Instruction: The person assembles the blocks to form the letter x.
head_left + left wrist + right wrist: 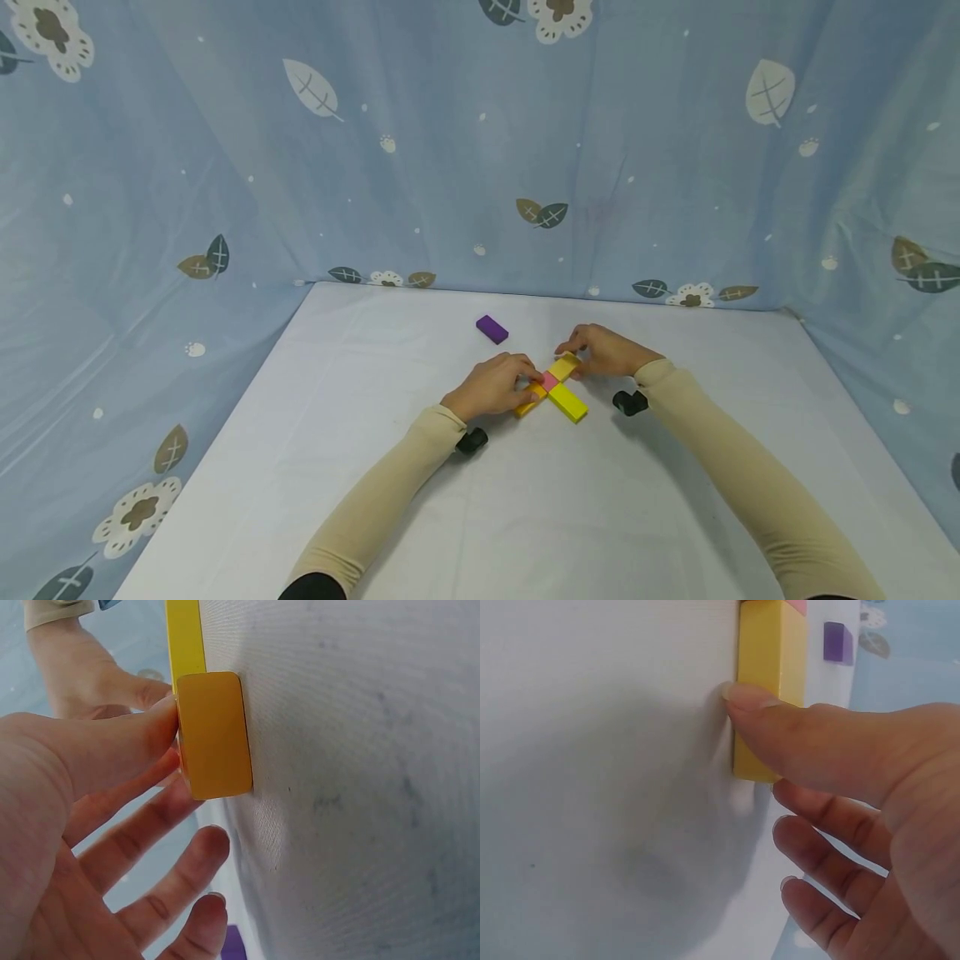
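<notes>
On the white tabletop, several flat blocks lie around a small pink block. My left hand pinches an orange block between thumb and fingers; in the left wrist view the orange block's end faces me, and its other fingers spread loosely. Opposite it, my right hand pinches a golden-yellow block. The right wrist view has its thumb across the golden-yellow block's side, fingers partly hidden behind. A bright yellow block extends from the pink one toward the front right, untouched by either hand.
A purple block lies apart, farther back and left of the joined blocks. Blue patterned cloth hangs behind the table and along its sides. A black wrist camera sits under the left wrist, another under the right.
</notes>
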Demonstrator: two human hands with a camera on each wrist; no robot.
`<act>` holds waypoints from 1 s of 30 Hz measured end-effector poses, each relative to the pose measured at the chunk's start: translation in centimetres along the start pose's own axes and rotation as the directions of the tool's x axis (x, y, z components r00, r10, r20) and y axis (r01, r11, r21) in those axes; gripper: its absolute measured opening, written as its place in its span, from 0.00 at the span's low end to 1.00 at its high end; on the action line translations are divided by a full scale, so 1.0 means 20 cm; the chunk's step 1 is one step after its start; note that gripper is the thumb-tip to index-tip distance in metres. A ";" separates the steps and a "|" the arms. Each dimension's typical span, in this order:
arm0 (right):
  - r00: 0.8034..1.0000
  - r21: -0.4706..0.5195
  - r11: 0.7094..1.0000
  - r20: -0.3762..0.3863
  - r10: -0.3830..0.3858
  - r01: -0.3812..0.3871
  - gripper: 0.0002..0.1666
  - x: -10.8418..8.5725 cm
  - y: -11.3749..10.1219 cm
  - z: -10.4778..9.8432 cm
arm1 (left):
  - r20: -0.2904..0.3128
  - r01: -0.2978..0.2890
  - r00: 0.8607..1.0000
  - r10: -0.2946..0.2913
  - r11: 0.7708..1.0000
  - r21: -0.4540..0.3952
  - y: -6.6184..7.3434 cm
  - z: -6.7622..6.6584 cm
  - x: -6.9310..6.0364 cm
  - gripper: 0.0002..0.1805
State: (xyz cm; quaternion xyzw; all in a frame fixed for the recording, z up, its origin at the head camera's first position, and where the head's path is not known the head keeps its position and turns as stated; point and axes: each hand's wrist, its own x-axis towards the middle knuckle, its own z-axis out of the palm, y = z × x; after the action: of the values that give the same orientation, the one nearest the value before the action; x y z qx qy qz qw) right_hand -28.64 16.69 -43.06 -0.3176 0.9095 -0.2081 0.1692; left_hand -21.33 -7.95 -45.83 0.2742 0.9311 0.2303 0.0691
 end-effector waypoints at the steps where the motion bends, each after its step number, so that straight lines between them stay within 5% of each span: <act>1: 1.000 0.002 1.000 -0.003 0.004 -0.004 0.27 0.00 0.00 0.00 | 0.000 -0.003 1.000 0.003 1.000 0.000 0.00 0.00 0.00 0.18; 14: 0.999 0.027 1.000 -0.039 -0.002 0.003 0.29 -0.04 0.01 -0.05 | 0.003 -0.035 0.999 0.035 0.999 -0.033 0.01 -0.01 -0.01 0.17; 30: 0.967 0.080 0.996 -0.252 -0.022 0.043 0.21 -0.15 -0.01 -0.04 | 0.006 -0.023 1.000 0.023 0.999 -0.040 0.01 -0.02 -0.01 0.17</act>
State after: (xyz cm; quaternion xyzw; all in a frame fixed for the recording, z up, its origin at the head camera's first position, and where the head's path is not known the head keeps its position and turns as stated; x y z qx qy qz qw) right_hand -26.63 18.65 -41.70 -0.2962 0.9086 -0.2877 0.0626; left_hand -21.19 -8.05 -45.48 0.2841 0.9230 0.2486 0.0751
